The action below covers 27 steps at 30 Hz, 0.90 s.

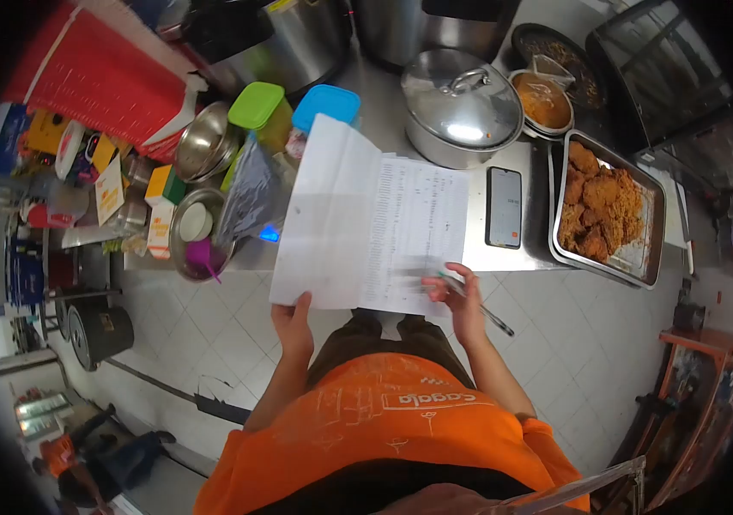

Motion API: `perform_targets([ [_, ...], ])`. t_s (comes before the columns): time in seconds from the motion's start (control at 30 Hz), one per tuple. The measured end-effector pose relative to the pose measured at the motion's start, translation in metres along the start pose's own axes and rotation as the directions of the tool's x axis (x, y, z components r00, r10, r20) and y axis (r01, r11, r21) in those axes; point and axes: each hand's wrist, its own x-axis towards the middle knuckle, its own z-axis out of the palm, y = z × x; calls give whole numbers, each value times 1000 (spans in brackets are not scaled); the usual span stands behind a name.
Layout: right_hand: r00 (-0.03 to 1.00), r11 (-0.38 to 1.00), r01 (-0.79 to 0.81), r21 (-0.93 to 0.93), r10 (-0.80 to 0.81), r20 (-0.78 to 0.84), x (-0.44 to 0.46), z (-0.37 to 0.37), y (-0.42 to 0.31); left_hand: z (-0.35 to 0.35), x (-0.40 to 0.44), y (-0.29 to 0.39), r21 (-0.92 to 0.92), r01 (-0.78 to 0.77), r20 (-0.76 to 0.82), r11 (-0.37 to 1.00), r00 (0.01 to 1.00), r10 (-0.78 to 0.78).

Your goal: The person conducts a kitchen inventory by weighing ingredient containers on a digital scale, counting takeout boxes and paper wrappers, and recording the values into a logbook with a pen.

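Observation:
My left hand (293,324) grips the lower left corner of a turned-up white page (332,215), with the thumb on top. Beside that page lies a printed sheet (418,223) with columns of small text and some handwritten marks. Over the sheet's lower right corner, my right hand (459,300) holds a pen (495,321) between its fingers, the dark end sticking out to the lower right. To the right of the papers, a phone (504,208) with a lit screen lies on the steel table (474,249).
A lidded pot (461,107) stands behind the papers, a metal tray of fried chicken (658,215) at the right. Metal bowls (203,142) and plastic tubs with green (257,105) and blue lids (326,106) crowd the left. Another person (96,459) is at the far lower left.

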Motion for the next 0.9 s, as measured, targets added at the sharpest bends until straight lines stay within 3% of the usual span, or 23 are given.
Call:
perform_targets([
  [0.03, 999, 1000, -13, 12, 13, -36, 7, 7, 3, 1, -2, 1, 4, 10, -1, 1000, 1000, -10],
  [0.13, 989, 979, 55, -197, -27, 142, 41, -3, 43, 0, -6, -1, 44, 57, -11, 997, 998, -57],
  [0.23, 997, 924, 76, -374, -58, 60, 63, 24, 48, -2, -11, -7, 100, 96, -18, 990, 995, -94],
  [0.33, 892, 747, 446, -494, -415, 178, 86, 40, 57, -7, -15, -11, 133, 70, 8, 989, 997, -72],
  [0.53, 862, 674, 494, -549, -463, 207, 110, 55, 55, -20, -8, -15, 133, 15, 31, 991, 999, -19],
  [0.67, 895, 823, 446, -352, -422, 147, 132, 52, 69, -13, -5, -15, 193, 80, -51, 978, 996, -72],
  [0.7, 885, 812, 464, -355, -440, 151, 136, 52, 69, -11, -5, -14, 223, 115, -85, 968, 991, -99],
  [0.8, 871, 782, 487, -389, -469, 147, 142, 53, 65, -23, -6, -27, 143, -3, 21, 990, 1000, 0],
  [0.9, 882, 772, 454, -445, -459, 105, 145, 52, 64, -28, -5, -27, 195, 79, -27, 978, 997, -75],
])
